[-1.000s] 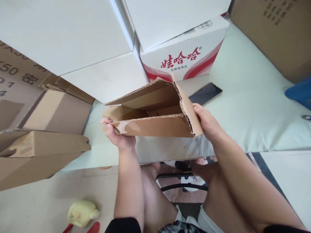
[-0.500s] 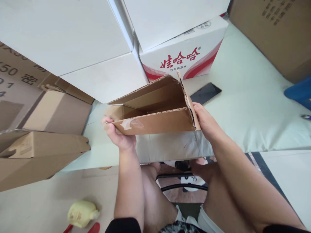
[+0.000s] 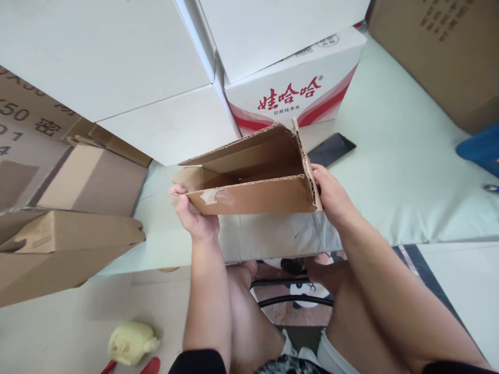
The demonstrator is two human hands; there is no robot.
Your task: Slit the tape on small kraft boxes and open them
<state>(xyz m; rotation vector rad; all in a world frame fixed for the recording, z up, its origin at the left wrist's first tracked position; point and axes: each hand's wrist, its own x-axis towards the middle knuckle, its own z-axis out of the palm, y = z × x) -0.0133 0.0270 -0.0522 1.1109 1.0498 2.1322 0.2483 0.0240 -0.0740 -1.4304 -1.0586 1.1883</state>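
A brown cardboard box (image 3: 265, 196) with its top open is held between my two hands above the front of the pale green covered surface. My left hand (image 3: 197, 215) grips its left end, thumb on the near side. On the right end, my right hand (image 3: 331, 195) is closed round the box's side; some of its fingers are hidden. Torn white tape clings to the near wall by the left corner. Inside, the box looks bare as far as it shows. Just behind the right hand lies a dark phone (image 3: 332, 149).
Behind stand white cartons (image 3: 171, 124) and a white and red carton (image 3: 296, 98). Brown cardboard boxes (image 3: 74, 254) are at the left, and a large brown carton (image 3: 440, 62) is at the back right. A yellow bottle (image 3: 131, 343) lies on the floor. A blue object (image 3: 481, 148) sits at right.
The cardboard box has shifted slightly to the right and its top edges have tilted a little. Both hands keep their hold on its ends.
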